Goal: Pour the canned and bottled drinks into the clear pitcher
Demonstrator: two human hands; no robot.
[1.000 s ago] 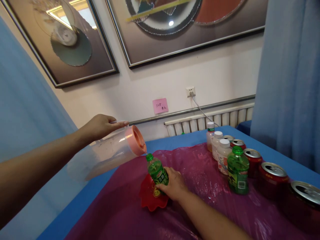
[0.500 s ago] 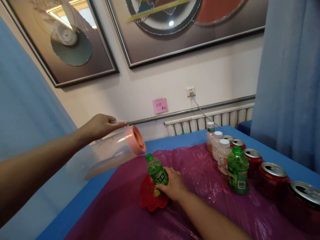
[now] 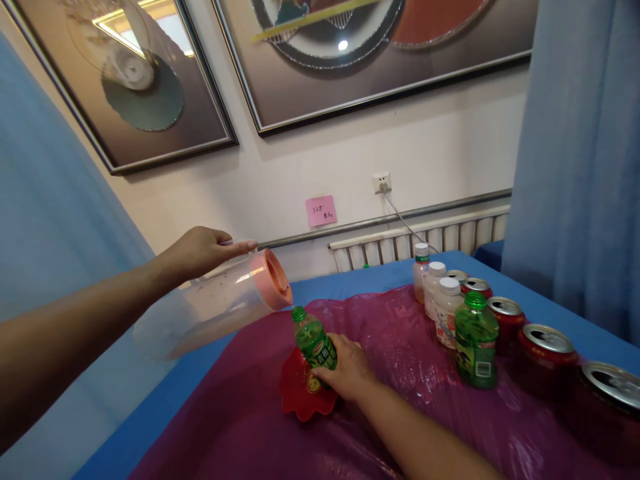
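Observation:
My left hand is closed round the handle of a clear plastic pitcher with an orange lid. The pitcher lies tipped far over, liquid along its lower side, its spout just above the mouth of a small green bottle. My right hand grips that bottle from the right, and it leans slightly left. Under the bottle is a red plate with a wavy rim. Whether a stream runs between spout and bottle is too small to make out clearly.
On the right stand a second green bottle, several white-capped bottles and several opened red cans. A purple plastic sheet covers part of the blue table. Blue curtains hang at both sides; a radiator runs along the wall.

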